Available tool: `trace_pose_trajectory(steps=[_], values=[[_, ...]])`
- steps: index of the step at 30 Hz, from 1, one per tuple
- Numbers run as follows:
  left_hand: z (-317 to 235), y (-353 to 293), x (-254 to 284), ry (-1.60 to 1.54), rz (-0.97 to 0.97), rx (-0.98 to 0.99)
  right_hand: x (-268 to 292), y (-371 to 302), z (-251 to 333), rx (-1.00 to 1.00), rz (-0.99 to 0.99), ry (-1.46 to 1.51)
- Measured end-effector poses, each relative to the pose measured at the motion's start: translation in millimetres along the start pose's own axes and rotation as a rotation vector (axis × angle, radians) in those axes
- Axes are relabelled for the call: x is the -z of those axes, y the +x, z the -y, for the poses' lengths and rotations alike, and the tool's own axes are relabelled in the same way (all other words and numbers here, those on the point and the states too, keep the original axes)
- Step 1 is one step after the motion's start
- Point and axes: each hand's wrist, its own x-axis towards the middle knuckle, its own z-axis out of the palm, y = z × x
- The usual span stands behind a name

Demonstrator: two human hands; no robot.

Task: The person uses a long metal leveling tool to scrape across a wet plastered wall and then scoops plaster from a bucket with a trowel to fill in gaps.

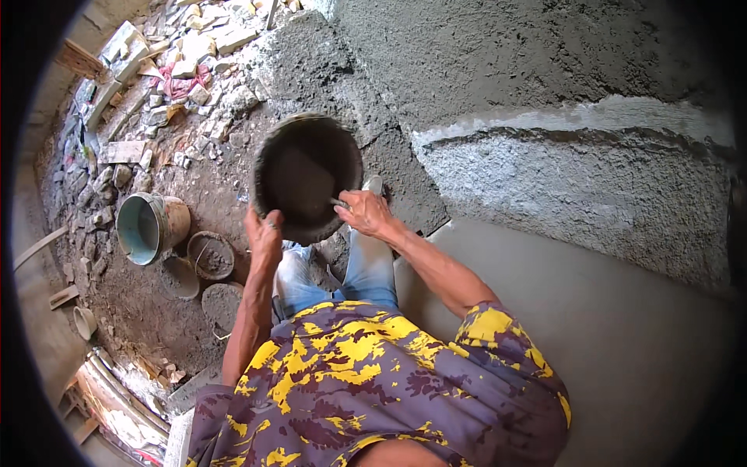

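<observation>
A round dark basin point(260, 175) is tipped up in front of my legs, with grey wet mortar point(299, 183) inside. My left hand point(265, 235) grips its near left rim, the thumb over the edge. At the near right side, my right hand point(366, 212) is closed around a trowel point(339, 203). Only a short, light metal part of that tool shows clearly beside the fingers; its blade is hard to tell from the mortar in the shadowed bowl.
Left of my legs stand an open bucket point(176, 220) and several shallow mortar-stained pans point(211, 255). Broken bricks and rubble point(198, 58) lie at the far left. A rough plastered wall point(506, 62) rises on the right, above a smooth grey surface point(560, 311).
</observation>
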Motion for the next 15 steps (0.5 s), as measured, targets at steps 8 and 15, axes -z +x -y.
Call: trace_pose_trajectory(steps=[8,15], values=[[51,-49,92,-0.477,-0.194,0.188,-15,-2,81,0.31,-0.016,0.092],[105,-87,48,-0.345,-0.494,0.259,82,-9,-90,0.088,0.795,0.926]])
